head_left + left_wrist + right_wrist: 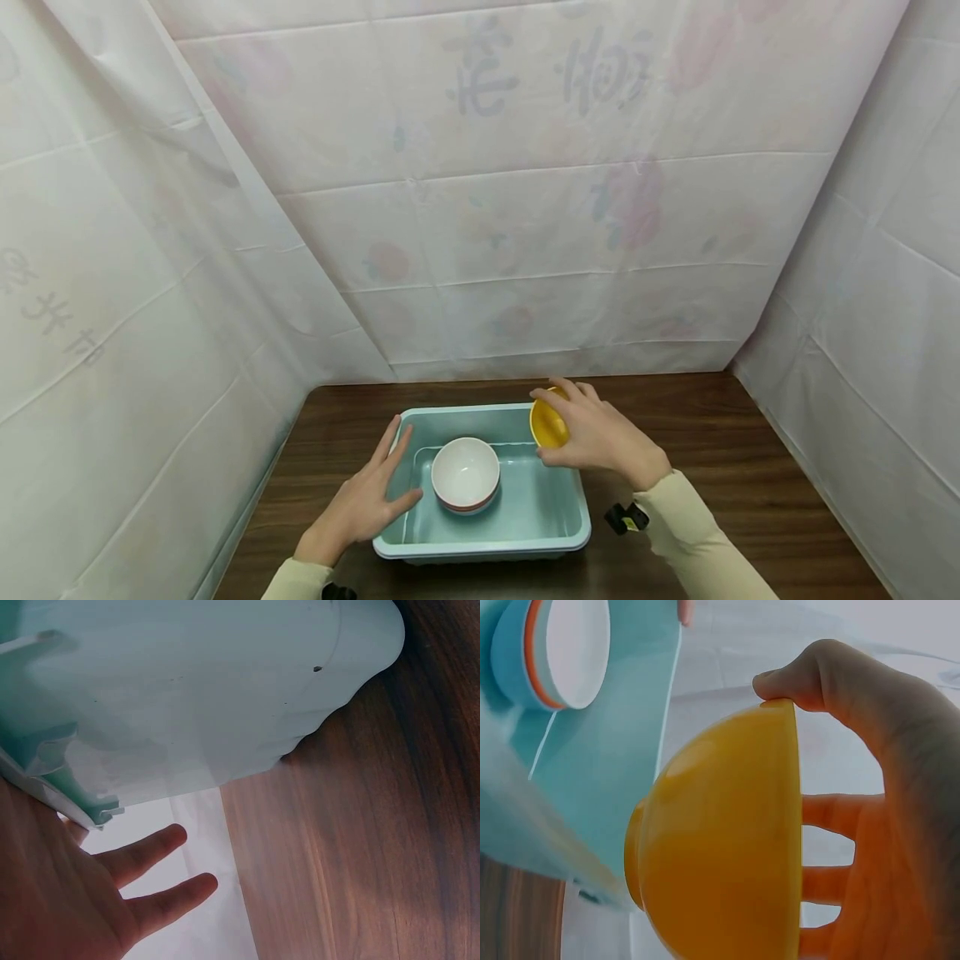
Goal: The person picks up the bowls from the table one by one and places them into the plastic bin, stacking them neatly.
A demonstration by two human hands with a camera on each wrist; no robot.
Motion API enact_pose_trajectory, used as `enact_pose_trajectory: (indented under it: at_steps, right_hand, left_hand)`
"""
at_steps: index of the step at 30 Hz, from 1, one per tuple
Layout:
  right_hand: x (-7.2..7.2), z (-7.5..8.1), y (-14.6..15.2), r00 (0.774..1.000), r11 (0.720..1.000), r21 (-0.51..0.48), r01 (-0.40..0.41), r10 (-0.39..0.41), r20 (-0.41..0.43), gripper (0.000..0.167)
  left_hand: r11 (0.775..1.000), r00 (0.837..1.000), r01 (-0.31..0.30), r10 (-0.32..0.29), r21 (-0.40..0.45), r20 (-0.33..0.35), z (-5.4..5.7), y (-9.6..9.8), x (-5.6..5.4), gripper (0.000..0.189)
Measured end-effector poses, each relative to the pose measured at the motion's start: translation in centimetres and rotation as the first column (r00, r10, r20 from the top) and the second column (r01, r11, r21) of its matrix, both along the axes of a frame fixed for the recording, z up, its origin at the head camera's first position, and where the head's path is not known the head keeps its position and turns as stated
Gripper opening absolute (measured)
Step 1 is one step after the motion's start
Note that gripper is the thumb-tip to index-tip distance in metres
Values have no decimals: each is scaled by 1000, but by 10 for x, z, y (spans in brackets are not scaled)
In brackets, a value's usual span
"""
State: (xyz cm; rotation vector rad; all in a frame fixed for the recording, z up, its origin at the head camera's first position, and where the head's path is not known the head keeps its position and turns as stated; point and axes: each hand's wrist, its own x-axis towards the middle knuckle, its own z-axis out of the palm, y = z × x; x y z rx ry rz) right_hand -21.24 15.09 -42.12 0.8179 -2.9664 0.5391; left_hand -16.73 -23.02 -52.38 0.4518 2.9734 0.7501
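Observation:
My right hand [603, 437] grips a yellow bowl [548, 425] by its rim, thumb on one side and fingers on the other, over the right side of a light teal plastic basin [536, 533]. In the right wrist view the yellow bowl [720, 840] is tilted on its side, its foot toward the basin. A stack of bowls [465, 472] stands inside the basin, left of its middle; the top one is white inside, with orange and blue edges below. My left hand [363, 500] has its fingers spread at the basin's left rim.
The basin stands on a dark wood-grain table [315, 442]. White patterned sheets [525, 208] hang behind the table and along both sides. A small black device [627, 518] sits at the right wrist.

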Motion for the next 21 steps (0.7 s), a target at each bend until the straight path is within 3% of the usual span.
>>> enact_pose_trajectory:
  at_steps: [9,21]
  right_hand:
    - [-4,2,-21,997,997,-12,-73,73,-14,83]
    - [-9,-12,-43,987,986,-38,-161,161,3,83]
  left_hand:
    - [1000,1000,-4,4,-4,-1,0,1,0,97]
    - [1000,1000,-4,4,-6,8,1,1,0,97]
